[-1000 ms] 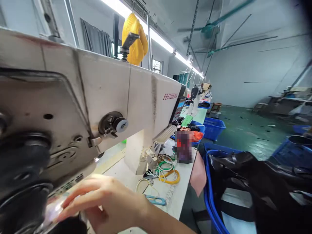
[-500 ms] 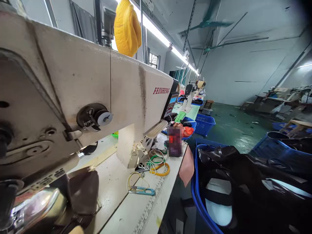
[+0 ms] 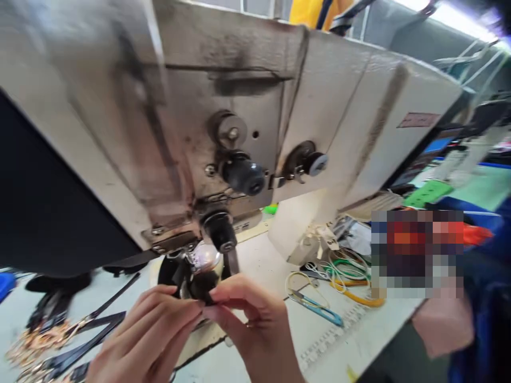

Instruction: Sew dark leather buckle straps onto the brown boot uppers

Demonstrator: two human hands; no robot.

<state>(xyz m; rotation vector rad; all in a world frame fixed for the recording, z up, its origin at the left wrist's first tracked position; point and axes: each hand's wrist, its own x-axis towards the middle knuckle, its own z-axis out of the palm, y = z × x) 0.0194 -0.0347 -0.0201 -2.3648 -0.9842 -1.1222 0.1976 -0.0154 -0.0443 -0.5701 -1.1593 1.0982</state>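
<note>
Both hands meet low in the view, in front of the sewing machine (image 3: 255, 64) and just below its black knob (image 3: 220, 230). My left hand (image 3: 147, 330) is closed, its fingertips pressed on the near edge of a small dark piece of material (image 3: 203, 285). From the other side, my right hand (image 3: 259, 327) pinches the same edge between thumb and forefinger. Fingers hide much of the piece, and its exact kind cannot be made out. Behind it shows a shiny rounded metal part (image 3: 206, 256). The needle is not visible.
Blue thread snips (image 3: 319, 310) and a yellow tape roll (image 3: 361, 299) lie right of my hands, beside a printed ruler (image 3: 323, 346). Dark straps with gold-coloured clasps (image 3: 35, 340) lie at left. A pink piece (image 3: 443, 319) hangs over the table's right edge.
The view has swung left and closer to the machine's head. Both my hands are now in view, closed on the dark piece; before, at most a fingertip showed at the bottom edge.
</note>
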